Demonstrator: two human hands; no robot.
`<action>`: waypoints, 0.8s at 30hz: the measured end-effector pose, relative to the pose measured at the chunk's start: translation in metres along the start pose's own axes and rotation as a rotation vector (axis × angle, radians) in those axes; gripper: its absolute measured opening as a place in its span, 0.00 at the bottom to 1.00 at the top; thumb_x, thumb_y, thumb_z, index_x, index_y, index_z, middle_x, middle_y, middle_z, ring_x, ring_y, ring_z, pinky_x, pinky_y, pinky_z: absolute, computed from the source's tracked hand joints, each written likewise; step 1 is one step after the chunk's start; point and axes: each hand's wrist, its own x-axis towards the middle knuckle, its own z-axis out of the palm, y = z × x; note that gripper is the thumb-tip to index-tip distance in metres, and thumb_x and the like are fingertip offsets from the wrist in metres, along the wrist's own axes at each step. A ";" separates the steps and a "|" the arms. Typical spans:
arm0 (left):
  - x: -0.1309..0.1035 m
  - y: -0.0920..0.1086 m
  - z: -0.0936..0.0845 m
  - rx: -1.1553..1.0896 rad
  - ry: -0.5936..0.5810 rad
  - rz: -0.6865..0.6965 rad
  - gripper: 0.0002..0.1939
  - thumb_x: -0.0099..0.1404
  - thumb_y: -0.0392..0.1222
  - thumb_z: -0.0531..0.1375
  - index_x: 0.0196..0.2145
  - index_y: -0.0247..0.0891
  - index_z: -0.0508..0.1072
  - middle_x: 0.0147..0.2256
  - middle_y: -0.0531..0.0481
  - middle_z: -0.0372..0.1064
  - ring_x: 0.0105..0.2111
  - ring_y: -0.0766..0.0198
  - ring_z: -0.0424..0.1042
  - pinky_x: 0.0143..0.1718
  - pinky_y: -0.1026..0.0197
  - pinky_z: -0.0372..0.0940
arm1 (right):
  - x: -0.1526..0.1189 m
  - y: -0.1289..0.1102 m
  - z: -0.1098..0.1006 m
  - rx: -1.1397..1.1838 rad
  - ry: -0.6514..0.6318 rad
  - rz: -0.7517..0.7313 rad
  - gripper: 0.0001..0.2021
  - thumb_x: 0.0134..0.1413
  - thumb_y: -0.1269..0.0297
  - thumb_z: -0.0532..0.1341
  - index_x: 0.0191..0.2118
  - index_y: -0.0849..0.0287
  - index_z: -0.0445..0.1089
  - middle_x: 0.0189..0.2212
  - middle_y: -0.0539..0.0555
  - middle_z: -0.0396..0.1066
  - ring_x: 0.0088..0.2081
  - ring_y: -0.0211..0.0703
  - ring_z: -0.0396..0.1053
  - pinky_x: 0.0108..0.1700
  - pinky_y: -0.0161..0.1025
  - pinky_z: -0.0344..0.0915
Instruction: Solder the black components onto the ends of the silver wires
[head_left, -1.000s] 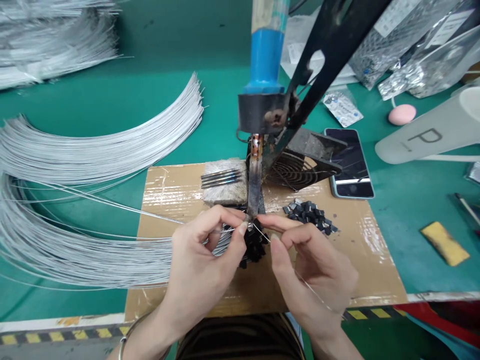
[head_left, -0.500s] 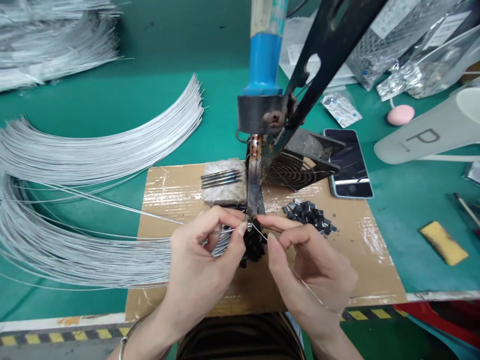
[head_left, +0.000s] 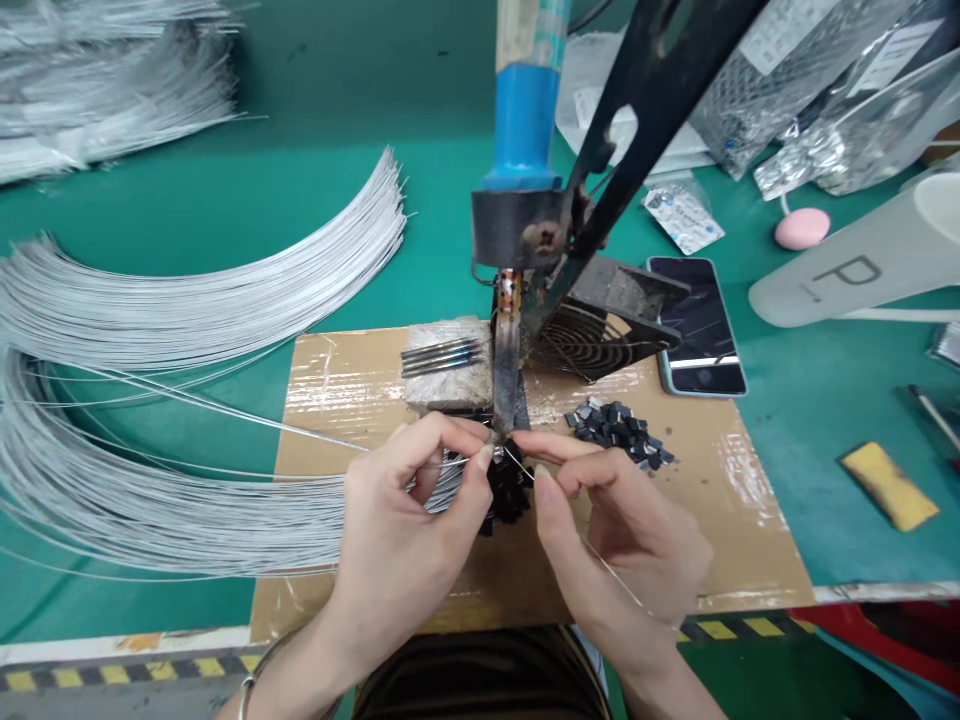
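Keeps left hand (head_left: pixel 409 530) and right hand (head_left: pixel 622 530) almost exactly where half a second ago, with the blue handle (head_left: pixel 525 120) of the soldering iron (head_left: pixel 507 370) now slightly farther left in view. Pinches a grey wire (head_left: pixel 450 463) in the left fingertips, its end just below the iron's tip; grips a thin silvery wire (head_left: pixel 519 462) between right thumb and fingers, its near end beside that spot. Partly hides a heap of black pieces (head_left: pixel 510 500) beneath the fingertips. Close beyond, a pad (head_left: pixel 450 390) bearing metal rods (head_left: pixel 442 357), a fan (head_left: pixel 581 345) and the slanting black bracket (head_left: pixel 652 110). To the left, curved wire bundles (head_left: pixel 187 520); to the right, a phone (head_left: pixel 697 330) and a yellow sponge (head_left: pixel 889 487). Underneath, brown cardboard (head_left: pixel 720 540) on a green tabletop (head_left: pixel 442 220).
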 end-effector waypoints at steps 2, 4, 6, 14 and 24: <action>0.000 -0.001 0.000 -0.006 -0.003 -0.002 0.08 0.67 0.33 0.64 0.32 0.44 0.77 0.34 0.58 0.79 0.33 0.67 0.75 0.28 0.61 0.59 | 0.000 0.000 0.000 -0.001 0.004 -0.001 0.10 0.61 0.77 0.65 0.33 0.54 0.70 0.43 0.55 0.84 0.47 0.48 0.84 0.50 0.43 0.78; -0.001 -0.002 0.000 -0.008 -0.003 -0.005 0.07 0.68 0.33 0.64 0.33 0.44 0.77 0.35 0.57 0.79 0.33 0.67 0.75 0.27 0.61 0.59 | -0.001 0.000 0.001 -0.004 0.002 -0.001 0.09 0.61 0.77 0.65 0.33 0.55 0.70 0.44 0.56 0.84 0.46 0.48 0.84 0.51 0.43 0.78; -0.003 -0.003 -0.001 -0.007 -0.002 -0.005 0.07 0.68 0.33 0.64 0.33 0.44 0.78 0.35 0.57 0.79 0.33 0.67 0.75 0.28 0.61 0.59 | -0.001 -0.001 0.001 -0.009 0.001 -0.007 0.10 0.61 0.77 0.65 0.33 0.55 0.70 0.44 0.55 0.84 0.46 0.48 0.84 0.52 0.43 0.78; -0.004 -0.001 -0.002 -0.018 0.000 -0.008 0.07 0.68 0.33 0.64 0.33 0.44 0.77 0.36 0.56 0.80 0.36 0.64 0.77 0.29 0.61 0.61 | 0.000 -0.002 0.002 -0.014 0.020 -0.008 0.09 0.61 0.77 0.66 0.33 0.54 0.71 0.44 0.54 0.85 0.45 0.46 0.84 0.50 0.42 0.79; -0.004 -0.002 -0.001 -0.021 0.002 0.000 0.07 0.68 0.33 0.63 0.33 0.44 0.77 0.36 0.56 0.80 0.37 0.64 0.78 0.30 0.60 0.62 | -0.002 0.000 0.000 0.002 -0.010 -0.007 0.10 0.61 0.78 0.66 0.34 0.54 0.71 0.44 0.55 0.84 0.48 0.48 0.83 0.50 0.42 0.78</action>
